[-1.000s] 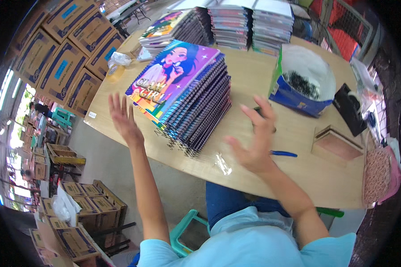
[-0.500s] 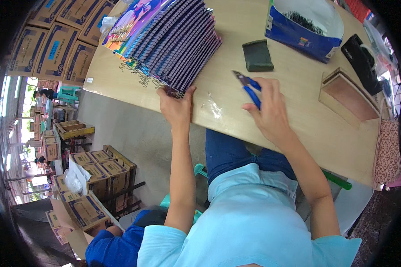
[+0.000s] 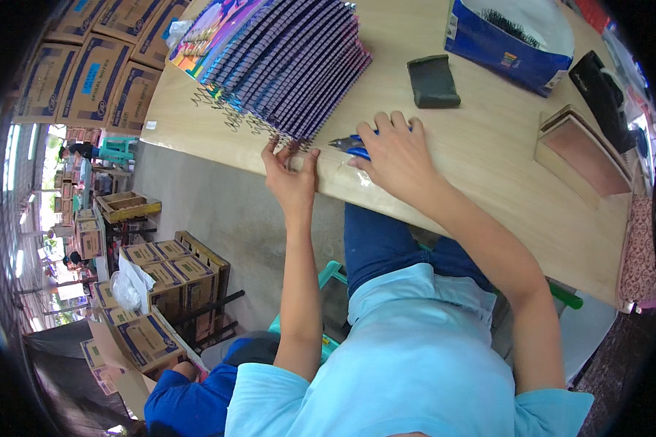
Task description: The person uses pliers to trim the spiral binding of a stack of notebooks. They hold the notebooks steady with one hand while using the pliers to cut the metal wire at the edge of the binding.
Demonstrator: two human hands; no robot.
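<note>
A thick stack of spiral notebooks lies at the table's far left, its coil bindings facing me. Loose wire ends stick out past the stack's near left edge. At the stack's near corner, my left hand has thumb and fingers apart, the fingertips touching the wire ends there. My right hand is closed round the blue-handled cutting pliers. Their jaws point left, a short way from the left fingertips and the coils. A small clear scrap lies on the table below the pliers.
A dark green block sits beyond my right hand. Farther back stands a blue and white box with black wire coils inside. A wooden holder and a black case are at right. Cartons are piled at left; a person in blue is close by.
My right hand has brought the pliers leftward and down, close to the notebooks' near corner. My left hand has loosened from the corner, its fingers now at the wire ends.
</note>
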